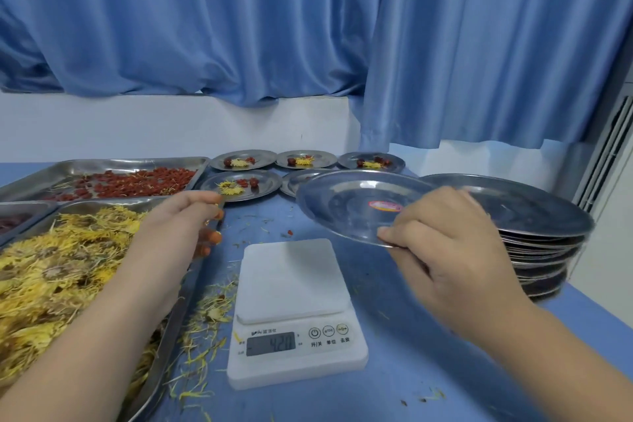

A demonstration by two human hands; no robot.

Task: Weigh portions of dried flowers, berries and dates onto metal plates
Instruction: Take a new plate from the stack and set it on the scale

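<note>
Head view: right hand pinches the rim of a tilted empty plate, thumb on top, above the white scale on the blue bench. Left hand is over the flower tray corner with fingers curled; can't tell if holding anything. Plate stack at right, filled plates behind.

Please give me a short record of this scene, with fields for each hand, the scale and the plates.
left hand: over the right edge of the flower tray, fingers curled; whether it holds anything is unclear
right hand: grips an empty plate by its near rim, tilted, in the air by the scale
scale: platform bare, display on, digits blurred
stack: empty plates, right of the scale
filled plates: four visible, at the back
berry tray: behind the flower tray
</note>
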